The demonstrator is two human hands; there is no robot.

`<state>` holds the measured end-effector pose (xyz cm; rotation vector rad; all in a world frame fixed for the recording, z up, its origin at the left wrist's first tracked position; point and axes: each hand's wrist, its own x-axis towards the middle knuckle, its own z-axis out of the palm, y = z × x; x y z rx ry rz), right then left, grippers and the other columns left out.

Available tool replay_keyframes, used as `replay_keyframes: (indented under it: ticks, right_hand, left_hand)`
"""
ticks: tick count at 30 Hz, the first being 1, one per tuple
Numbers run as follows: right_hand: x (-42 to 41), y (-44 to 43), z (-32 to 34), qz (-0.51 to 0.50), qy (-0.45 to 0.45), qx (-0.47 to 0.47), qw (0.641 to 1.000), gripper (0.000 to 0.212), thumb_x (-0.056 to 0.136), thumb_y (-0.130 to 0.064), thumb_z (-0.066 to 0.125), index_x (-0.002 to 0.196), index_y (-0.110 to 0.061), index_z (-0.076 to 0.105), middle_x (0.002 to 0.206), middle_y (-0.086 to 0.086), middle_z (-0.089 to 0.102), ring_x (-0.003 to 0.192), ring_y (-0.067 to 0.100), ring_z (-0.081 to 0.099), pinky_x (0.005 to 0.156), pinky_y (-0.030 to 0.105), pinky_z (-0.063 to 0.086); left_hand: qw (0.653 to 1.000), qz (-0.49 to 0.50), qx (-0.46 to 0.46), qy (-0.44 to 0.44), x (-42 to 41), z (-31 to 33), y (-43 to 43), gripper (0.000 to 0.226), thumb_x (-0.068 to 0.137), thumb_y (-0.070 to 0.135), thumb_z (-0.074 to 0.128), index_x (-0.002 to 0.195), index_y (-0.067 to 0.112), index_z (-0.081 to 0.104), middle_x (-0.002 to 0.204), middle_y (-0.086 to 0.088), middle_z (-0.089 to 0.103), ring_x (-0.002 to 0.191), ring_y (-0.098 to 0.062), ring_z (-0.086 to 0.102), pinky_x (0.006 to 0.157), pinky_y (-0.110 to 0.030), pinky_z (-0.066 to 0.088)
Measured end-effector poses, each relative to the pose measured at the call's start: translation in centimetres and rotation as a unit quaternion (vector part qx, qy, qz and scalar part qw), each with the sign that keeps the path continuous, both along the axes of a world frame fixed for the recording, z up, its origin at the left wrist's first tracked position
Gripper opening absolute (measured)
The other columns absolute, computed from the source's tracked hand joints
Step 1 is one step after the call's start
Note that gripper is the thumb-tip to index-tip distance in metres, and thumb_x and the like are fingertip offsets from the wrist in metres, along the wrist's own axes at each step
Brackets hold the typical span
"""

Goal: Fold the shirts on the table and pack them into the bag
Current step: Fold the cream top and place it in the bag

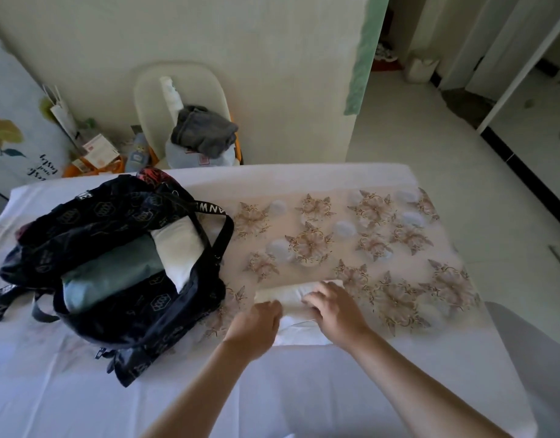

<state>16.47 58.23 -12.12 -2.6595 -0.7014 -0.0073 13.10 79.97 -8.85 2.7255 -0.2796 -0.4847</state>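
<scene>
I am pressing both hands, left [256, 320] and right [332, 308], clamped on the white shirt [291, 295], bag [114, 254] lying at 9 o'clock.

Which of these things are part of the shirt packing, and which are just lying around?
Part of the job: white shirt under both hands (left hand, right hand); black bag holding a green shirt and another white one.

Lying about: grey cloth, white chair, orange box.
</scene>
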Motion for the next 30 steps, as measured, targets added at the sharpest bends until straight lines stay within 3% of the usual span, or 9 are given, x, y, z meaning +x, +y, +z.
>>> replay_keyframes:
  ticks: [4, 8, 11, 13, 15, 18, 22, 25, 30]
  right_hand:
    - [-0.2, -0.4, -1.5, -0.057, 0.004, -0.055, 0.997, 0.06, 0.078, -0.023, 0.074, 0.135, -0.017, 0.056, 0.149, 0.014, 0.046, 0.137, 0.036, 0.044, 0.111, 0.051, 0.039]
    - [-1.7, -0.3, -3.2, -0.046, 0.024, -0.074, 0.996, 0.051, 0.097, -0.024, 0.04, 0.147, -0.013, 0.044, 0.153, 0.016, 0.041, 0.143, 0.034, 0.038, 0.113, 0.048, 0.037]
    - [-2.1, -1.5, -3.5, -0.017, 0.052, -0.052, 0.997, 0.059, 0.101, -0.038, 0.034, 0.155, -0.014, 0.033, 0.163, 0.013, 0.022, 0.152, 0.03, 0.018, 0.118, 0.049, 0.028]
    - [-1.7, -2.3, -3.4, 0.026, 0.082, -0.06, 0.995, 0.082, 0.096, -0.063, 0.036, 0.159, -0.016, 0.014, 0.166, 0.009, -0.002, 0.154, 0.028, -0.003, 0.122, 0.046, 0.012]
    - [-1.0, -2.9, -3.6, 0.066, 0.113, -0.082, 0.988, 0.104, 0.085, -0.077, 0.04, 0.159, -0.017, -0.003, 0.164, 0.007, -0.019, 0.152, 0.027, -0.017, 0.124, 0.045, 0.003]
    - [-0.1, -3.4, -4.3, 0.09, 0.096, -0.11, 0.985, 0.111, 0.075, -0.06, 0.058, 0.16, -0.018, -0.001, 0.166, 0.009, -0.012, 0.153, 0.03, -0.008, 0.123, 0.048, 0.016]
    - [1.5, -3.0, -2.5, 0.102, 0.131, -0.119, 0.979, 0.092, 0.078, -0.048, 0.059, 0.156, -0.018, 0.021, 0.165, 0.006, 0.013, 0.152, 0.032, 0.013, 0.119, 0.046, 0.028]
    - [3.3, -1.5, 1.2, 0.101, 0.107, -0.074, 0.986, 0.071, 0.072, -0.054, 0.057, 0.135, -0.02, 0.05, 0.137, -0.001, 0.043, 0.126, 0.023, 0.047, 0.088, 0.04, 0.054]
    - [6.0, 3.8, 8.0, 0.101, 0.076, -0.051, 0.991, 0.062, 0.068, -0.041, 0.068, 0.128, -0.026, 0.057, 0.117, -0.006, 0.047, 0.111, 0.015, 0.046, 0.073, 0.034, 0.052]
  left_hand:
    - [0.997, 0.039, 0.016, -0.067, 2.4, 0.0, -2.7, 0.029, 0.096, 0.018, 0.045, 0.123, 0.024, 0.052, 0.107, 0.0, 0.063, 0.1, -0.025, 0.06, 0.082, -0.037, 0.05]
    - [0.994, -0.005, 0.002, -0.113, 1.6, -2.1, -4.4, 0.048, 0.086, 0.043, 0.047, 0.133, 0.031, 0.053, 0.135, 0.005, 0.05, 0.129, -0.022, 0.043, 0.104, -0.045, 0.039]
    - [0.992, -0.091, 0.08, -0.04, -0.2, -4.7, -3.5, 0.1, 0.077, 0.068, 0.048, 0.158, 0.03, 0.003, 0.165, 0.002, -0.002, 0.151, -0.027, -0.009, 0.121, -0.055, -0.003]
    - [0.983, -0.126, 0.12, -0.051, -0.5, -5.9, -2.7, 0.113, 0.075, 0.073, 0.053, 0.156, 0.03, -0.013, 0.164, 0.001, -0.019, 0.149, -0.029, -0.021, 0.117, -0.058, -0.011]
    - [0.98, -0.133, 0.131, -0.064, 0.0, -6.3, -2.5, 0.112, 0.076, 0.075, 0.053, 0.157, 0.029, -0.009, 0.165, -0.002, -0.012, 0.15, -0.034, -0.013, 0.117, -0.061, -0.001]
    - [0.978, -0.141, 0.136, -0.073, 0.6, -6.0, -2.8, 0.101, 0.08, 0.065, 0.054, 0.158, 0.024, 0.006, 0.165, -0.007, 0.009, 0.15, -0.039, 0.009, 0.114, -0.063, 0.023]
    - [0.986, -0.128, 0.09, -0.064, 1.4, -4.8, -2.4, 0.09, 0.078, 0.044, 0.059, 0.155, 0.022, 0.018, 0.162, -0.007, 0.023, 0.148, -0.037, 0.022, 0.115, -0.056, 0.026]
    - [0.993, -0.087, -0.002, -0.085, 2.1, -2.6, -1.3, 0.067, 0.082, 0.039, 0.053, 0.145, 0.018, 0.04, 0.147, -0.004, 0.047, 0.132, -0.029, 0.049, 0.107, -0.043, 0.042]
    - [0.982, -0.037, -0.029, -0.185, 3.0, 2.8, 3.9, 0.061, 0.084, 0.045, 0.054, 0.139, 0.019, 0.049, 0.126, 0.002, 0.064, 0.096, -0.023, 0.067, 0.073, -0.032, 0.054]
